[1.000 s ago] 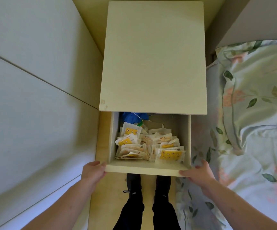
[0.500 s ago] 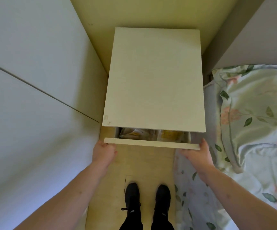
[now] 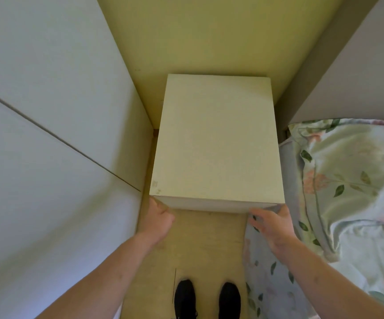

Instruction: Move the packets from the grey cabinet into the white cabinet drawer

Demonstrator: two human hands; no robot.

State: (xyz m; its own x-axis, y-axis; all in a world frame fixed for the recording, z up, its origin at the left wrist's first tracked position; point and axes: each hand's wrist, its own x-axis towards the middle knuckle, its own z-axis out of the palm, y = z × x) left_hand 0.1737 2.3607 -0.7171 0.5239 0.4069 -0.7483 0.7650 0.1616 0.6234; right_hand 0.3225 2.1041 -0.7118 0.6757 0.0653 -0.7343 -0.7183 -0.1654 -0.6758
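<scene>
The white cabinet (image 3: 217,143) stands on the floor ahead of me, seen from above. Its drawer front (image 3: 209,206) sits flush under the top, so the packets inside are hidden. My left hand (image 3: 160,218) rests against the front's left corner with fingers curled and empty. At the front's right corner, my right hand (image 3: 271,223) hovers with fingers spread, holding nothing. The grey cabinet's doors (image 3: 55,125) fill the left side, closed.
A bed with a floral cover (image 3: 352,194) lies close on the right, its cover hanging beside my right hand. My black shoes (image 3: 206,298) stand on the narrow strip of wooden floor (image 3: 204,238). A yellow wall (image 3: 209,35) backs the cabinet.
The drawer, open and full of packets a second ago, has been pushed fully in. Both hands followed the front inward and my right hand has spread off it.
</scene>
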